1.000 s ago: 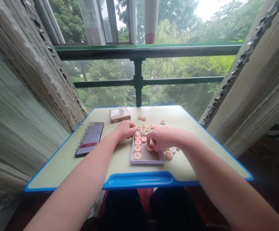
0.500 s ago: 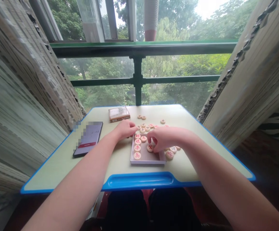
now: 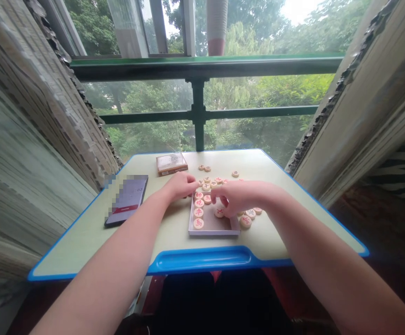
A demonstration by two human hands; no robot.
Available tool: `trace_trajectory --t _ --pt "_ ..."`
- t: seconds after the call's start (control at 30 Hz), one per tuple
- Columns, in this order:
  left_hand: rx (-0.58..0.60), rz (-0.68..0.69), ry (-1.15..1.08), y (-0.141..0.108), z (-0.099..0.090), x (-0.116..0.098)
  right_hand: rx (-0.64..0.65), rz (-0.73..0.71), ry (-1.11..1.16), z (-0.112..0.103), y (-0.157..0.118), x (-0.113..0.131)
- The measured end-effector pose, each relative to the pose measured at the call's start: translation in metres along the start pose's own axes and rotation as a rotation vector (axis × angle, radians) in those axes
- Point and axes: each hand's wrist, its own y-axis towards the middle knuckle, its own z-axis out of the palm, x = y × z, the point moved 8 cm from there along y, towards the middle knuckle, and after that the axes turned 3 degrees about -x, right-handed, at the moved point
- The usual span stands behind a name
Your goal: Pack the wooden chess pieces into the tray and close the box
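Observation:
A shallow open box (image 3: 214, 232) lies in front of me. Along its left side stands a column of round Chinese chess pieces (image 3: 198, 212) with red characters, and one more red piece (image 3: 207, 199) sits beside the top one. My right hand (image 3: 232, 197) reaches into the box from the right, thumb and finger curled around a red-marked chess piece (image 3: 219, 212). My left hand (image 3: 182, 185) is closed at the box's far left corner, its fingertips against the edge. The left fingertips are partly hidden. My right hand covers the box's far right side.
Loose pieces (image 3: 246, 221) lie right of the box; several more (image 3: 206, 186) are scattered behind it. A flat lidded case (image 3: 172, 164) rests at the back left, near a phone (image 3: 127, 204). The blue-edged table (image 3: 94, 246) meets a green railing (image 3: 202, 68), between curtains.
The red-marked piece at my right hand has shifted slightly to the right within the box. My left hand stays at the corner. The whole view has tilted a little.

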Motion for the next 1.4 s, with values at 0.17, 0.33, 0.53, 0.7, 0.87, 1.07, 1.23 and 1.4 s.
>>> trace_trajectory --t 0.17,0.33,0.53,0.7,0.87,1.07,1.23,1.4 --pt "-0.002 -0.006 0.003 0.0 -0.001 0.0 0.024 0.057 -0.023 0.002 0.001 -0.002" --pt "-0.006 0.006 0.022 0.001 -0.001 0.0 0.009 0.007 -0.012 0.002 0.002 -0.003" --pt "-0.005 -0.004 0.011 0.001 0.0 0.001 0.01 0.054 -0.04 0.001 0.003 -0.004" --pt "0.001 0.002 0.005 0.002 0.001 0.002 -0.085 0.007 -0.006 -0.007 0.003 -0.002" --pt "0.0 0.012 0.011 0.002 0.001 0.002 -0.283 -0.027 -0.035 -0.02 0.006 0.003" --pt "-0.012 0.047 0.016 0.003 0.002 0.003 -0.337 -0.011 -0.061 -0.017 0.017 0.001" --pt "-0.012 0.039 0.017 0.004 0.002 0.005 -0.335 0.0 -0.101 -0.017 0.017 0.0" --pt "0.015 0.026 0.007 0.004 0.003 0.003 -0.357 0.014 -0.062 -0.018 0.016 -0.002"
